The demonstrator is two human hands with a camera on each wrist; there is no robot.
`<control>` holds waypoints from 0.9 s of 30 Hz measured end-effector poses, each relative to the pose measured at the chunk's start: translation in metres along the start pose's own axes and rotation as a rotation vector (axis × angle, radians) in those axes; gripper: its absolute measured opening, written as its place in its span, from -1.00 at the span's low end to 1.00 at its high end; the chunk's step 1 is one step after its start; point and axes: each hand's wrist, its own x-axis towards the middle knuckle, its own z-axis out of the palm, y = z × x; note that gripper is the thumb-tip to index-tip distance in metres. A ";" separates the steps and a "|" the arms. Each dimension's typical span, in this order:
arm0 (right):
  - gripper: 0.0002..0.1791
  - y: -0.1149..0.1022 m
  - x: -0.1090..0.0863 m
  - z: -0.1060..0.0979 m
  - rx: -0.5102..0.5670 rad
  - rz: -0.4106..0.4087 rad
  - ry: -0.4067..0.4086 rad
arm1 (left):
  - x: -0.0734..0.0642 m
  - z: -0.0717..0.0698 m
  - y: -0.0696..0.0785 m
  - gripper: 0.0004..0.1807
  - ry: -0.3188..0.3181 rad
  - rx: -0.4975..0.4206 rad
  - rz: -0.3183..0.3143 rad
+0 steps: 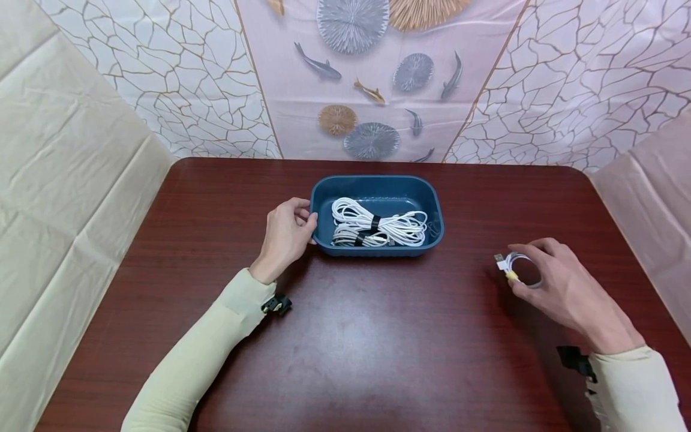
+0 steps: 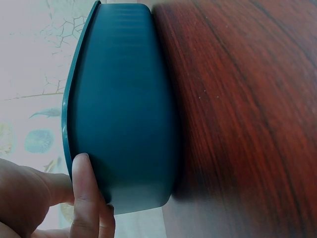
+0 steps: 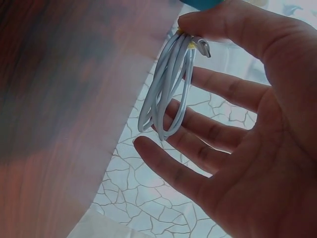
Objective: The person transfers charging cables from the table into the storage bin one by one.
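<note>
A dark blue plastic box (image 1: 378, 252) stands on the table, its outer wall (image 2: 124, 99) filling much of the left wrist view. My left hand (image 1: 286, 233) pinches its left rim between thumb and fingers. Inside lie a larger coiled white cable (image 1: 402, 227) with a black strap and, in front of it, a smaller pale cable bundle (image 1: 345, 236), also strapped in black. Off to the right, my right hand (image 1: 574, 291) holds a small coiled white USB cable (image 3: 166, 84) above the table. A yellow tie binds that coil, and the metal plug (image 1: 498, 257) points toward the box.
The dark red-brown wooden table (image 1: 345, 336) has rounded far corners. Behind it hangs a patterned cloth (image 1: 372, 120) with fish and round shapes. Pale fabric walls (image 1: 65, 180) close in the left and right sides.
</note>
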 end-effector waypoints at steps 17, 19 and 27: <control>-0.36 -0.006 0.006 -0.006 -0.005 -0.014 0.017 | 0.000 0.000 0.001 -0.65 -0.004 -0.006 -0.005; -0.36 -0.006 0.006 -0.007 -0.007 -0.011 0.012 | 0.001 0.000 0.001 -0.65 -0.003 -0.006 -0.007; -0.35 -0.008 0.009 -0.011 -0.016 -0.016 0.000 | 0.001 0.000 0.000 -0.65 -0.003 -0.001 -0.010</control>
